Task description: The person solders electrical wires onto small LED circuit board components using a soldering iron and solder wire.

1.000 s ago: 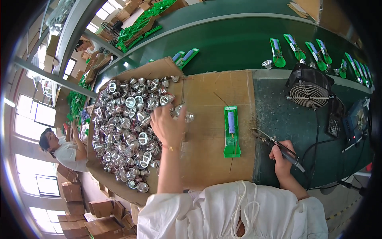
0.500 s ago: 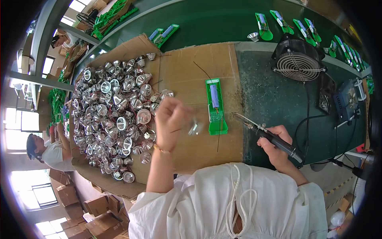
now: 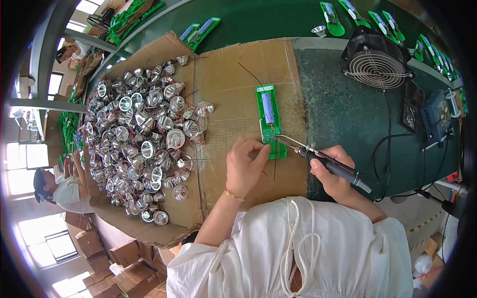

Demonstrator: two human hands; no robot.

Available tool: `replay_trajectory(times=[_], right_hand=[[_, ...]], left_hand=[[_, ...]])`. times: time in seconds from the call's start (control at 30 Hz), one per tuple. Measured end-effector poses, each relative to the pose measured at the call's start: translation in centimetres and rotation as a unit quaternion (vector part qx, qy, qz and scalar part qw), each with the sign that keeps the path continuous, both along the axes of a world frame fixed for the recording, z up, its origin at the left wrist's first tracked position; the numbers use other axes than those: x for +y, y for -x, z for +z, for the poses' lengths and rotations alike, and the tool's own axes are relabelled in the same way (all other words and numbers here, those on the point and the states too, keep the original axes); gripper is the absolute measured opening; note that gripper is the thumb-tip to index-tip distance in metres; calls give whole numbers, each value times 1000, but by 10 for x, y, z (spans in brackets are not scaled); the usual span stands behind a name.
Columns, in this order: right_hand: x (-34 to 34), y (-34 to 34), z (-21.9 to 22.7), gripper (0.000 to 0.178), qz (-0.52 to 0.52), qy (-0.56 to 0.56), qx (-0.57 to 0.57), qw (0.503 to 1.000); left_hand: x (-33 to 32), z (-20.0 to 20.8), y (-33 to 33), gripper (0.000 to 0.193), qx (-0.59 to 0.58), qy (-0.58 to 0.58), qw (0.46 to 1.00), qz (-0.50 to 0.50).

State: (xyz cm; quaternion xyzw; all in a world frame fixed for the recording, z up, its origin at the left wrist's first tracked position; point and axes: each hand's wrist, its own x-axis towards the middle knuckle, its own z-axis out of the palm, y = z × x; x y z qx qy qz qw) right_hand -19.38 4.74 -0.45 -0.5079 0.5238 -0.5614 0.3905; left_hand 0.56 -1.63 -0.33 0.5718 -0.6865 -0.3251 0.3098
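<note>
On the cardboard in front of me lies an open green plastic housing with a blue cylindrical battery cell and a small green circuit board. Beside the board, my left hand is closed in a pinch at the housing's left edge; what the fingertips hold is hidden. A thin wire end shows just below these fingers. My right hand grips a black soldering iron with a thin metal tube along it. The iron's tip is over the board, close to the left fingertips; contact I cannot tell.
Left of the housing, a cardboard tray holds a heap of silver reflector cups. A black fan and a blue soldering station with cables stand right. More green housings lie along the far shelf. Co-workers sit at far left.
My left hand has come right, from beside the reflector heap to the housing, and a blurred shiny piece near it no longer shows. The iron's tip has moved left onto the board area.
</note>
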Motion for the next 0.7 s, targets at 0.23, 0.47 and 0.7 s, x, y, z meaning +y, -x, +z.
replay_trajectory(times=[0.23,0.47,0.7], right_hand=[[1,-1,-4,15,-7,-24,-17,1000],[9,5,6,17,-21,-25,-50,998],[10,5,5,17,-18,-36,-68,997]], left_hand=[[-1,-1,2,13,15,-1,1000,4],[-1,5,3,14,14,-20,1000,11],[5,13,0,8,104,-63,991,53]])
